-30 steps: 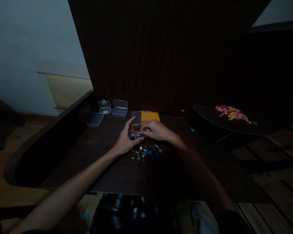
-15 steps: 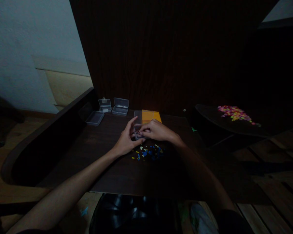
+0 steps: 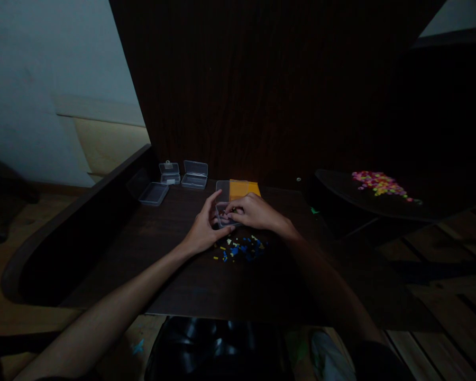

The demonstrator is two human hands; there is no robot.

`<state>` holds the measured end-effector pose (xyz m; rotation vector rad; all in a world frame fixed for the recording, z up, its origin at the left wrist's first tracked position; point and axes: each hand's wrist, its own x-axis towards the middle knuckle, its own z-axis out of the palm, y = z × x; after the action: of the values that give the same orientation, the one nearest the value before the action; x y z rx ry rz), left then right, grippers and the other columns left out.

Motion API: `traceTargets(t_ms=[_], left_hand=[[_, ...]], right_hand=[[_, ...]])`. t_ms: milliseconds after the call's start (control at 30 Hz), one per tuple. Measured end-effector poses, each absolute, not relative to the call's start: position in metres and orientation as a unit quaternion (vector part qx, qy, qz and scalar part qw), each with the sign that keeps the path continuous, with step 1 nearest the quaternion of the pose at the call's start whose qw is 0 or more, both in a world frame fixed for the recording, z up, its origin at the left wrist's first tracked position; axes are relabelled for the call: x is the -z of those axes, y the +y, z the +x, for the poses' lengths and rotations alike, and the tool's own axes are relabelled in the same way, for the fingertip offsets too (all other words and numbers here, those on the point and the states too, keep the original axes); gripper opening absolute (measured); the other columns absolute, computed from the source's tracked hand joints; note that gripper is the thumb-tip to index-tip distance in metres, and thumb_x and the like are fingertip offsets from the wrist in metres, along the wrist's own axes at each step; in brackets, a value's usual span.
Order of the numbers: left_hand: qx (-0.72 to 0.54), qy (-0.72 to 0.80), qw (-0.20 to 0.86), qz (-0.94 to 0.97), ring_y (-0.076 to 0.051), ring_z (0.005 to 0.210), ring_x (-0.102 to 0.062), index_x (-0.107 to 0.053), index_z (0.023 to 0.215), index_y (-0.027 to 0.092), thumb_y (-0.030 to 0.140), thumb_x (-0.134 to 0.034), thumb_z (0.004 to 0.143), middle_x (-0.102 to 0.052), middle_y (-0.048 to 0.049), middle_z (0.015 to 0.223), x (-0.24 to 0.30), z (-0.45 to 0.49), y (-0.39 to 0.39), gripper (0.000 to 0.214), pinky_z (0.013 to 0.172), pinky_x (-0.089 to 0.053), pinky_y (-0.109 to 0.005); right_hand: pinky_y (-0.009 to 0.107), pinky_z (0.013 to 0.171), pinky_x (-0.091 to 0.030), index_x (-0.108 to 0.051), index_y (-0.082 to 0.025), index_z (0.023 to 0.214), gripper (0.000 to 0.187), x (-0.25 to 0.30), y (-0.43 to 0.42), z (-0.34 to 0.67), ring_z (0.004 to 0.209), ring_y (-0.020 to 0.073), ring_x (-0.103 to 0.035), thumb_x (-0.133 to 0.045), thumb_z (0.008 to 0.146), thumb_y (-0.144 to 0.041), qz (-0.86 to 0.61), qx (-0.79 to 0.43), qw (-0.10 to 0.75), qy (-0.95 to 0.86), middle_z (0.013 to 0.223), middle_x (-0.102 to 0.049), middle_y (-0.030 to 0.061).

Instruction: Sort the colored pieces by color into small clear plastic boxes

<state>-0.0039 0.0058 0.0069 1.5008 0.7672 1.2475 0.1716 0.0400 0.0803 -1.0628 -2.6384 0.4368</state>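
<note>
A clear plastic box point(image 3: 223, 186) with its lid raised sits near the back of the dark table. My left hand point(image 3: 204, 225) grips it from the left, thumb along the near side and fingers round the far side. My right hand point(image 3: 254, 211) reaches into it from the right, fingertips pinched together low inside; what they hold, if anything, is too small and dark to make out. Close in front of the box lies a scatter of small blue and yellow building-brick pieces point(image 3: 246, 248). An orange-yellow flat piece point(image 3: 254, 188) shows behind the lid.
Two clear lidded boxes stand open at the back left, one the hinged box point(image 3: 194, 181), beside a shallow clear tray point(image 3: 154, 194). A heap of pink and yellow bits point(image 3: 381, 183) lies on a dark surface at right. The raised table side point(image 3: 75, 227) bounds the left.
Both hands stay at the box in nearly the same pose. The whole view has shifted very slightly; the right fingertips have barely moved inside the box.
</note>
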Motion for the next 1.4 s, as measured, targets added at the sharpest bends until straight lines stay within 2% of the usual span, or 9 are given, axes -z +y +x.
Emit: traceTargets(t_ms=[233, 633, 933, 1200, 1400], left_hand=[[-0.521, 0.308, 0.496, 0.622, -0.023, 0.105, -0.064, -0.028, 0.145, 0.027, 0.019, -0.08, 0.068, -0.056, -0.0123, 0.127, -0.0066, -0.0041, 0.0066, 0.094, 0.092, -0.055, -0.04], [-0.512, 0.328, 0.495, 0.621, -0.025, 0.112, -0.061, -0.029, 0.146, 0.027, 0.019, -0.08, 0.066, -0.056, -0.0126, 0.128, -0.0028, -0.0036, 0.0076, 0.095, 0.094, -0.054, -0.041], [-0.506, 0.327, 0.497, 0.624, -0.024, 0.109, -0.062, -0.029, 0.145, 0.028, 0.018, -0.08, 0.067, -0.055, -0.0119, 0.128, -0.0055, -0.0038, 0.0056, 0.094, 0.093, -0.054, -0.04], [-0.503, 0.328, 0.504, 0.621, -0.022, 0.103, -0.064, -0.029, 0.145, 0.028, 0.019, -0.08, 0.067, -0.054, -0.0129, 0.129, -0.0055, -0.0042, 0.0052, 0.094, 0.09, -0.055, -0.038], [-0.501, 0.325, 0.507, 0.622, -0.025, 0.112, -0.06, -0.028, 0.145, 0.027, 0.02, -0.081, 0.067, -0.055, -0.0122, 0.128, -0.003, -0.0035, 0.0059, 0.094, 0.093, -0.054, -0.04]], right_hand=[[0.022, 0.057, -0.029, -0.077, -0.018, 0.093, 0.021, -0.0833, 0.0427, 0.1768, 0.058, 0.0095, -0.05, -0.061, 0.08, -0.014, -0.356, -0.14, 0.103, -0.918, 0.07, -0.067, 0.0008], [0.022, 0.06, -0.033, -0.076, -0.019, 0.096, 0.02, -0.0796, 0.0441, 0.1755, 0.065, 0.0112, -0.057, -0.06, 0.084, -0.017, -0.349, -0.169, 0.086, -0.918, 0.079, -0.072, 0.0028], [0.022, 0.056, -0.03, -0.076, -0.017, 0.092, 0.019, -0.0844, 0.0413, 0.1744, 0.056, 0.0091, -0.048, -0.062, 0.08, -0.015, -0.349, -0.165, 0.084, -0.919, 0.067, -0.065, 0.0003], [0.022, 0.058, -0.031, -0.076, -0.018, 0.094, 0.018, -0.0839, 0.0461, 0.1809, 0.061, 0.0101, -0.052, -0.064, 0.082, -0.016, -0.344, -0.18, 0.071, -0.919, 0.07, -0.067, 0.0008], [0.022, 0.06, -0.033, -0.077, -0.019, 0.096, 0.018, -0.0821, 0.0457, 0.1774, 0.064, 0.0109, -0.056, -0.066, 0.082, -0.018, -0.332, -0.177, 0.07, -0.924, 0.078, -0.071, 0.0025]])
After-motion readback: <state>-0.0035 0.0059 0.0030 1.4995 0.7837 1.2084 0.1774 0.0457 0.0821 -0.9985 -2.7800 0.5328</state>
